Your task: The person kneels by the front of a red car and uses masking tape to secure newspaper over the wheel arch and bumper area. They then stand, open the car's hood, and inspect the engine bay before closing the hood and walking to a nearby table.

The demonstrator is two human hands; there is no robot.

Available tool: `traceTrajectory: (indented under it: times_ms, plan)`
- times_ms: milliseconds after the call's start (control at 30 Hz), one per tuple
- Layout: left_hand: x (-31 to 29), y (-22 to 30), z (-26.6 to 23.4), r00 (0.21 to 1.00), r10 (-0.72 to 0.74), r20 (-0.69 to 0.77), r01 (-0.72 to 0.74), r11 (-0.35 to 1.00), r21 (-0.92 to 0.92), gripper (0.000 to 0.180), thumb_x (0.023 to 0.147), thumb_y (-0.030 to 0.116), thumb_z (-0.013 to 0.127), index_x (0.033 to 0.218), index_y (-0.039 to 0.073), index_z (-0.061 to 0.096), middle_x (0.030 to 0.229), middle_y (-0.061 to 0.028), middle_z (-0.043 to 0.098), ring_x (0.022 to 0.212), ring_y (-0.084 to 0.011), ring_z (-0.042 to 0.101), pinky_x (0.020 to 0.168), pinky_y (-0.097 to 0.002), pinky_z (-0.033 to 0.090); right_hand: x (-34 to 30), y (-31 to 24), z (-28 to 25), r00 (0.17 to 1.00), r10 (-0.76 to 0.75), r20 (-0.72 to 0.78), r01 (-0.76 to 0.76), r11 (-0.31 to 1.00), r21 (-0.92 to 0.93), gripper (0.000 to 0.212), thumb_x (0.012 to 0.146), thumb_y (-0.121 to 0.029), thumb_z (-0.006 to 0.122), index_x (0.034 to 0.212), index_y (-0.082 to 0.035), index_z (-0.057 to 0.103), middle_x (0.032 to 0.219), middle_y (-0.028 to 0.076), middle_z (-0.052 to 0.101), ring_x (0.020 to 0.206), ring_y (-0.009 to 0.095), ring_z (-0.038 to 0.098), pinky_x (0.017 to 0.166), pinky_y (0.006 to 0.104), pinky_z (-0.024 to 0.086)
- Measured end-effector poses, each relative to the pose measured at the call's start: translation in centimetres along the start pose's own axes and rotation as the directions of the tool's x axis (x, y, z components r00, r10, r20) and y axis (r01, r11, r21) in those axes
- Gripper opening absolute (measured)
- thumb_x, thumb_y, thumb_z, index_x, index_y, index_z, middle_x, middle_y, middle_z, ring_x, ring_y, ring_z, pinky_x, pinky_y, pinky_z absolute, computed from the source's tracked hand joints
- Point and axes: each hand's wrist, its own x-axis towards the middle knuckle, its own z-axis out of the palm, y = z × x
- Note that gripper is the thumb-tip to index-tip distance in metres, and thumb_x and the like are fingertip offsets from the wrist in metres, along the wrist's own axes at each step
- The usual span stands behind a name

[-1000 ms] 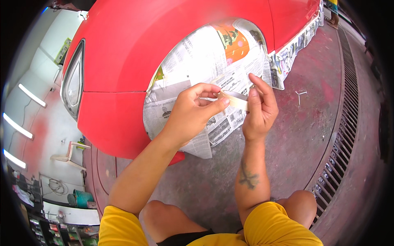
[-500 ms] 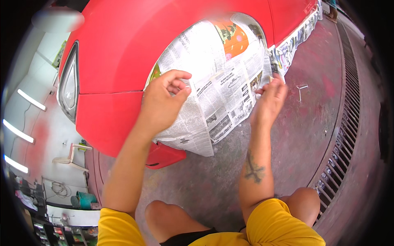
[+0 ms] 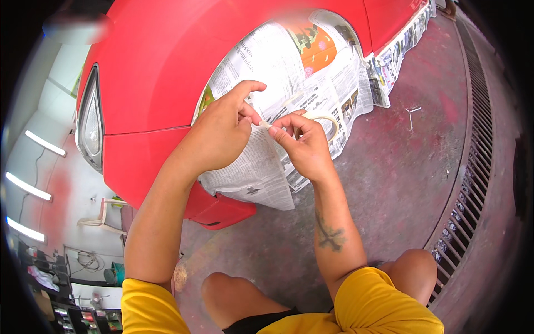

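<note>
Apparently both hands [image 3: 261, 133] on tape [image 3: 266, 126]

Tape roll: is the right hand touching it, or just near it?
Touching. The head view shows the tape roll hanging around the fingers of the right hand, in front of the newspaper, while both hands pinch a tape strip.
</note>
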Motion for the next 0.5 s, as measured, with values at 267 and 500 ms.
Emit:
traceTrajectory:
  times_ms: [267,500]
  plan:
    - [0.0,-5.6,3.6,0.783,0.602,-0.158,-0.306,0.593,0.745,0.032,0.087,0.015,0.082,0.118,0.008,0.075,0.117,-0.0108,0.068,0.113,-0.0320,0.064,0.095,-0.0439,0.053,0.8,2.1,0.2,0.902,0.347,-0.255,-0.160,0.820,0.550,0.017,0.103,-0.019,0.075,0.104,-0.003,0.075,0.088,-0.005,0.064,0.079,0.006,0.050,0.076,0.0243,0.042]
    - [1.3,-10.2,5.3,0.751,0.621,-0.224,-0.092,0.435,0.896,0.066,0.086,0.041,0.085,0.144,0.016,0.066,0.148,-0.0065,0.058,0.139,-0.0318,0.050,0.105,-0.0466,0.046,1.7,2.5,4.2,0.949,0.308,-0.069,-0.236,0.839,0.490,0.018,0.103,-0.020,0.073,0.104,-0.003,0.076,0.089,-0.003,0.066,0.081,0.005,0.052,0.074,0.0226,0.043]
